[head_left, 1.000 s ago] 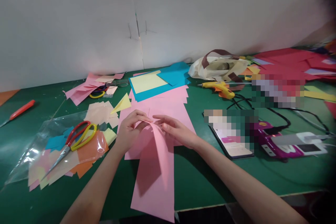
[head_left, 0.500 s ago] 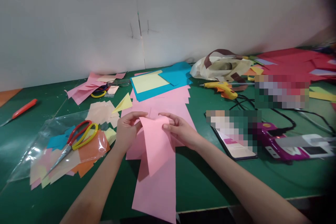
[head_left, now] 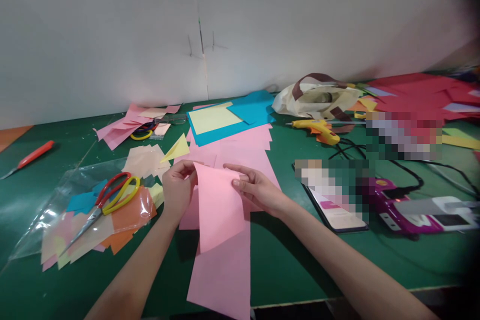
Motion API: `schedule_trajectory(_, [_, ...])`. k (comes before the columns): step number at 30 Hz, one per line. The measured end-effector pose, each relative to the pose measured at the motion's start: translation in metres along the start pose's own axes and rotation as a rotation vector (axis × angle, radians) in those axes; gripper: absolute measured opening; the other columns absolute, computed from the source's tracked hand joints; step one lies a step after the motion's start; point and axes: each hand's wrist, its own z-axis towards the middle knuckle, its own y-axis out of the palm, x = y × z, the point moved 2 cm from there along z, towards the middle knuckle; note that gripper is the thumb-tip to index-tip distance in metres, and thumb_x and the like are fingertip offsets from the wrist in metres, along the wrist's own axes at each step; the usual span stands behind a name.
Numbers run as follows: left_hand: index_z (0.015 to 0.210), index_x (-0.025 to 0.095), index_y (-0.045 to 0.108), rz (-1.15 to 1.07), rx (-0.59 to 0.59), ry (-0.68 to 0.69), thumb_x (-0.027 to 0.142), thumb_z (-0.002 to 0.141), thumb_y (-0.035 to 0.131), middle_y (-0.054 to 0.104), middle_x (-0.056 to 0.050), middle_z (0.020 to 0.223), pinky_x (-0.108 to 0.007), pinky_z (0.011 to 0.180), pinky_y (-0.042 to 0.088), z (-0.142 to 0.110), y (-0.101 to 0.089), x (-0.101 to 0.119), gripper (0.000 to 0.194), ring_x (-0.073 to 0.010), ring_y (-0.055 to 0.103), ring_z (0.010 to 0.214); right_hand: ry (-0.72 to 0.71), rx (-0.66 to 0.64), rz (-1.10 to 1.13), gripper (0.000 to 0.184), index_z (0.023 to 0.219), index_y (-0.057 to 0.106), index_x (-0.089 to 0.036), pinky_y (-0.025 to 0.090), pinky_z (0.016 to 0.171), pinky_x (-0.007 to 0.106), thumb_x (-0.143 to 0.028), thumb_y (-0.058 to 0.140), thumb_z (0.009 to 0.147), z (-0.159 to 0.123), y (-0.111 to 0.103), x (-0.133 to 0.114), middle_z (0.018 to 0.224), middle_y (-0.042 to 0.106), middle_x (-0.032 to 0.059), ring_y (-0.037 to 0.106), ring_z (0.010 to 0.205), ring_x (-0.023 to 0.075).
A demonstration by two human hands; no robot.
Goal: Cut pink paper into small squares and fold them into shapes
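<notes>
Between both hands hangs a pink sheet of paper (head_left: 221, 210), its lower end curving toward me. My left hand (head_left: 179, 185) pinches its upper left corner. The thumb and fingers of my right hand (head_left: 258, 187) are closed on its upper right edge. Beneath it, a longer pink strip of paper (head_left: 221, 275) lies on the table and reaches its front edge. Farther back are more pink sheets (head_left: 240, 147), partly covered by blue paper (head_left: 258, 105) and a pale yellow sheet (head_left: 215, 120).
Scissors (head_left: 99, 207) lie on a clear plastic bag (head_left: 33, 230) of paper scraps at left, near a red-handled knife (head_left: 35, 154). To the right are a phone (head_left: 337, 210), a yellow glue gun (head_left: 318, 129), a purple power strip (head_left: 405, 215) with cables, and a cloth bag (head_left: 288, 100).
My left hand has shifted slightly left with its corner of the pink sheet. The sheet is spread wider and faces me more squarely. My right hand has hardly moved.
</notes>
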Motion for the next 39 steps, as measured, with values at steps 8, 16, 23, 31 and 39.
schedule_trajectory(8, [0.073,0.018,0.066,0.057,-0.136,0.068,0.008,0.063,0.055,0.066,0.001,0.065,-0.02,0.05,0.042,-0.005,0.002,0.004,0.018,-0.0106,0.054,0.054,0.088,0.003,0.16,0.04,0.115,0.06,-0.025,0.05,0.071,0.03,-0.043,0.064,0.079,-0.003,0.006,-0.005,0.098,0.069,0.005,0.064,0.083,0.018])
schedule_trajectory(16, [0.067,0.019,0.055,-0.039,-0.144,-0.12,0.012,0.06,0.064,0.058,0.005,0.05,-0.019,0.047,0.039,-0.002,0.003,0.0,0.013,-0.0091,0.05,0.046,-0.021,0.146,0.042,0.026,0.088,0.071,-0.02,0.048,0.074,0.031,-0.042,0.068,0.074,-0.001,0.002,-0.003,0.091,0.07,0.0051,0.064,0.079,0.0184])
schedule_trajectory(23, [0.072,0.017,0.062,0.024,-0.14,-0.072,0.019,0.059,0.07,0.062,0.001,0.064,-0.02,0.054,0.044,0.001,0.001,0.004,0.016,-0.0114,0.056,0.058,-0.074,0.204,0.118,0.021,0.077,0.069,-0.02,0.048,0.067,0.03,-0.04,0.071,0.071,-0.007,0.004,-0.013,0.08,0.07,0.0032,0.063,0.071,0.0163])
schedule_trajectory(31, [0.077,0.018,0.07,0.125,-0.361,-0.139,0.031,0.07,0.066,0.069,-0.005,0.081,-0.028,0.071,0.049,0.007,-0.007,0.009,0.015,-0.0196,0.063,0.077,-0.136,0.247,-0.124,0.043,0.115,0.053,-0.03,0.049,0.067,0.03,-0.034,0.066,0.074,-0.006,-0.002,-0.018,0.098,0.064,0.002,0.062,0.076,0.0171])
schedule_trajectory(39, [0.094,0.025,0.072,0.474,-0.686,-0.074,0.028,0.082,0.053,0.07,-0.006,0.097,-0.03,0.08,0.049,-0.005,0.004,0.011,0.023,-0.0208,0.063,0.09,-0.364,0.163,-0.848,0.016,0.093,0.068,-0.029,0.022,0.102,0.05,-0.037,0.06,0.082,-0.008,0.012,-0.02,0.112,0.065,0.0044,0.049,0.118,0.0264])
